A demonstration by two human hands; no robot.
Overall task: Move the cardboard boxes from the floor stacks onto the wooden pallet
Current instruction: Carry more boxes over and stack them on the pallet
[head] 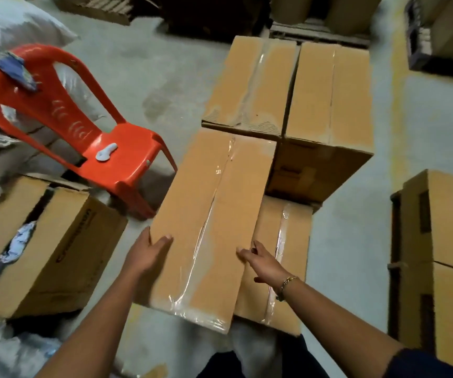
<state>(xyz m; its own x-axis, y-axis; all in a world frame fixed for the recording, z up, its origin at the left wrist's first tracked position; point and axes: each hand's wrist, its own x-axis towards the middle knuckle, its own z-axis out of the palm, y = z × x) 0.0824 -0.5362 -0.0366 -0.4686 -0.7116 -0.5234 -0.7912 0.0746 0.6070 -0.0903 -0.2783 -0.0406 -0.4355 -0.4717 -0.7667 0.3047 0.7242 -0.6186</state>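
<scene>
A long taped cardboard box (pixel 209 219) lies tilted in front of me, raised above a lower taped box (pixel 282 257) on its right. My left hand (pixel 149 255) grips its left edge, thumb on the top face. My right hand (pixel 260 261), with a bracelet at the wrist, grips the right edge, fingers on top. Behind stand two taller taped boxes side by side, the left one (pixel 249 85) and the right one (pixel 331 94). A wooden pallet (pixel 320 34) shows at the far top, behind them.
A red plastic chair (pixel 88 132) stands close to the held box's left. An open box (pixel 42 241) with cloth inside sits at the left. More stacked boxes (pixel 446 241) stand at the right. White sacks (pixel 4 31) fill the far left. The floor is grey concrete.
</scene>
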